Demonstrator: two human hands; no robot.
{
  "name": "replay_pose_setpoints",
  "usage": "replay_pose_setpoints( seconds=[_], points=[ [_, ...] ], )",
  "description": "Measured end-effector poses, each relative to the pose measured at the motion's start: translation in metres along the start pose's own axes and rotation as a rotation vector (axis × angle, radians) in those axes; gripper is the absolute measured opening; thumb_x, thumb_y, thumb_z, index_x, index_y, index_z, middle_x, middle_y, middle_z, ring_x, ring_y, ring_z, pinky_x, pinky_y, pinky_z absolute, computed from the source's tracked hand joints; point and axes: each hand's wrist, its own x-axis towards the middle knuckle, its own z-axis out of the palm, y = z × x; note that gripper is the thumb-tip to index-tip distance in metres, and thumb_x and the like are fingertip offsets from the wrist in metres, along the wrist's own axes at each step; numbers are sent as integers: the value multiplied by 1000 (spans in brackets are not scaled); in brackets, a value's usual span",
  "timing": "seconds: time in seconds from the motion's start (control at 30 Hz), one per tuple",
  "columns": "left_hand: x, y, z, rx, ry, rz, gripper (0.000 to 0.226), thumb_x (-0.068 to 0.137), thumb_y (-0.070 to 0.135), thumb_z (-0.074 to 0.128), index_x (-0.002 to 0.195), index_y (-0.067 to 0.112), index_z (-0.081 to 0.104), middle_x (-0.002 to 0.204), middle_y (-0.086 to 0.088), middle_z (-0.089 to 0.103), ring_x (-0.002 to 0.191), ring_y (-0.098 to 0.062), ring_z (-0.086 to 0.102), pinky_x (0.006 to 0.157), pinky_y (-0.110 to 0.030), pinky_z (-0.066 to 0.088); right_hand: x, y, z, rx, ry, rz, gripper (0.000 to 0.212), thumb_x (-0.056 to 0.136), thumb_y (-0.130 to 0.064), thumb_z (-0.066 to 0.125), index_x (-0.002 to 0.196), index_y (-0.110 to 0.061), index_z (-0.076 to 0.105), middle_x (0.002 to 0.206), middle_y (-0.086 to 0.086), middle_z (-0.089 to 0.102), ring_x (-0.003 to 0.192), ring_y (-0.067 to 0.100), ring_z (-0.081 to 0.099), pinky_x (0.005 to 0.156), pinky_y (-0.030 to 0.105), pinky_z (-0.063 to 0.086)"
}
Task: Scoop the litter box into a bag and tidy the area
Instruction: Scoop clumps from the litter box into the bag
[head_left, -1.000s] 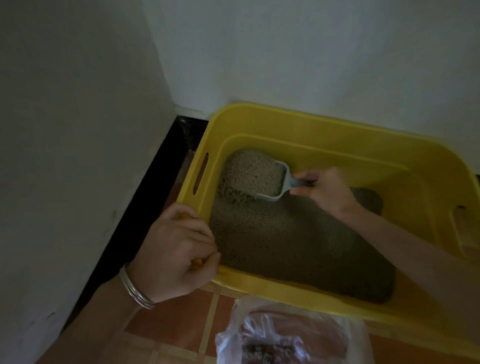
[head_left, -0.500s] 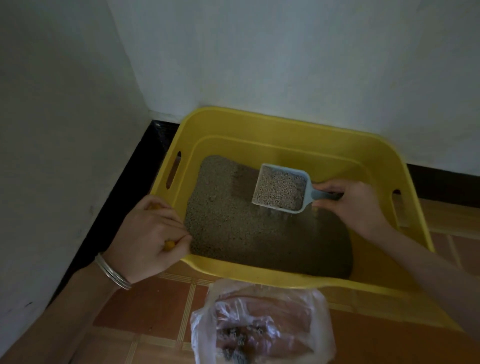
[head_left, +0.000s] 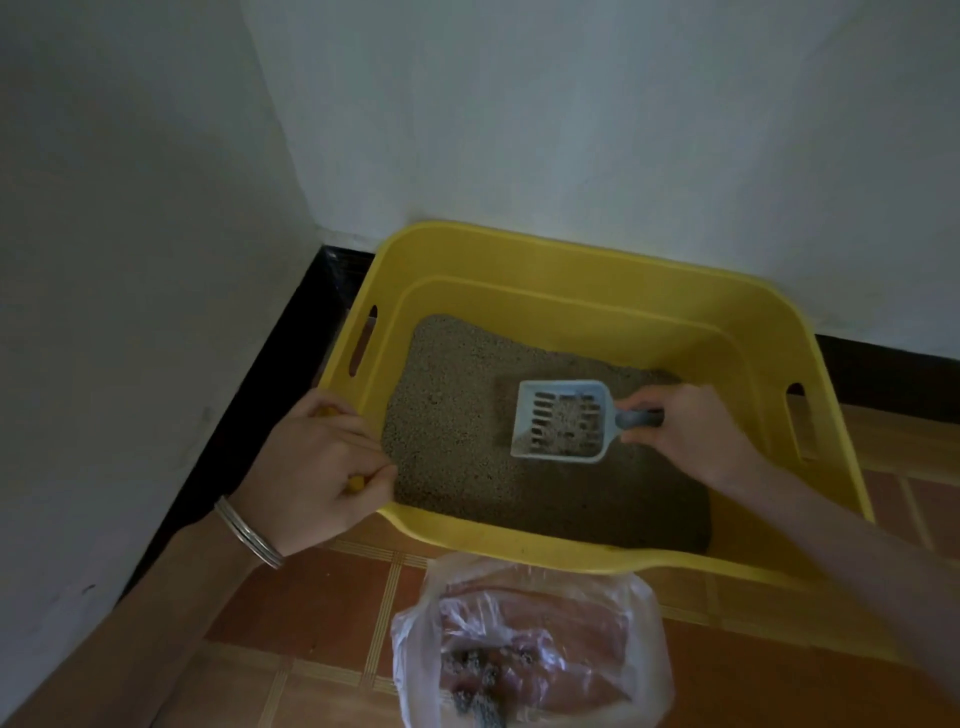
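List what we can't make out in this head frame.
Head view: plastic bag, lower part cut off by the bottom edge; contents blurred behind crinkled film.
Head view: scoop, handle end hidden inside the right hand; residue on its slots too small to identify.
Head view: litter box, near-left corner covered by the left hand; near-right corner hidden behind the right forearm.

Smooth yellow plastic box (head_left: 571, 270), grainy litter (head_left: 457, 415).

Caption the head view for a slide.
The right hand holds a slotted scoop over litter in a yellow box; left hand grips its rim, plastic bag nearby.
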Motion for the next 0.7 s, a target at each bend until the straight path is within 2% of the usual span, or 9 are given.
replay_pose_setpoints(
  seconds=[0.07,0.27,0.37,0.53,0.7],
  points=[
    [-1,-1,1,-2,-2,-4,38,85,33,45,52,27,63,57,19,61,66,3,59,91,-21,27,4,-7,9,-65,-56,23,35,77,-20,73,110,-16,66,107,2,69,95,14,62,90,30,49],
    [-2,-1,2,-22,13,21,39,86,30,46,51,25,62,55,17,61,66,3,59,88,-28,33,29,-33,24,-103,-148,76,37,79,-17,71,116,-16,63,109,4,67,99,17,61,92,35,49],
    [-2,-2,4,-27,32,23,37,85,29,47,51,25,62,55,18,61,67,3,60,86,-31,35,46,-49,30,-104,-172,46,27,79,-16,71,106,-16,67,100,5,69,90,18,63,86,38,52],
    [-1,-2,5,-33,57,26,36,83,28,50,48,24,59,52,17,60,64,3,58,85,-31,36,71,-82,49,-46,-127,5,23,79,-15,70,102,-15,69,98,6,69,91,21,64,85,40,53],
    [-1,-3,6,-44,68,16,35,81,27,51,47,24,58,51,16,59,62,3,58,83,-29,35,85,-94,68,161,-92,7,28,76,-12,73,104,-10,68,104,7,68,97,20,62,90,35,49]
  ],
)
